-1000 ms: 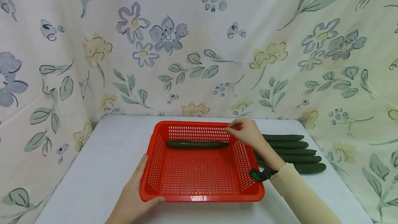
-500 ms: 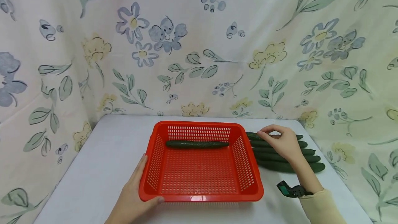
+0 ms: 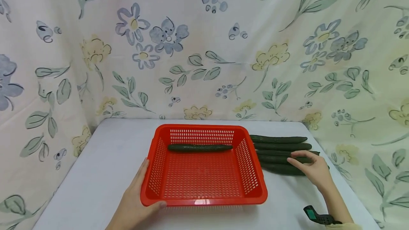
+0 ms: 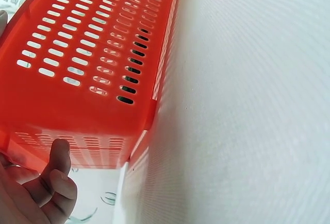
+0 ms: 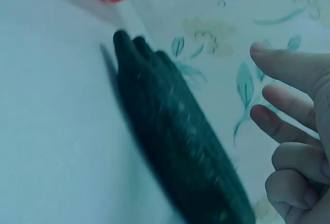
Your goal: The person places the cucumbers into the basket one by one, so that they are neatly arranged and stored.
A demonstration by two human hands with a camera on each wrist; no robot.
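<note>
1. So your left hand (image 3: 132,196) has the near left corner of the red basket (image 3: 201,201): thumb along the near rim, fingers up the outside of the left wall. I'd call that a grip, with the hand wrapped round the corner.
2. Your right hand (image 3: 314,168) is well apart from the left one, out over the right-hand part of the cucumber row. Thumb and index finger are bent toward each other with a gap between them. Your right wrist view backs that up, and a couple of the other fingers are curled in more.
3. There's one dark green cucumber (image 3: 200,148) in your basket, lying sideways on the bottom, close to the far wall.
4. The rest, the loose cucumbers (image 3: 279,140), lie side by side on the table just right of the basket. I make it five, pointing left to right, with your right hand covering part of the nearer ones.
5. Your basket sits upright on the white table (image 3: 115,159), roughly mid-table.
6. You've got a black wrist strap (image 3: 321,219) with a green patch on your right arm, just beyond a pale yellow sleeve (image 3: 343,226).
7. Behind it all hangs your floral cloth (image 3: 198,81), blue and yellow blooms plus green leaves.
</note>
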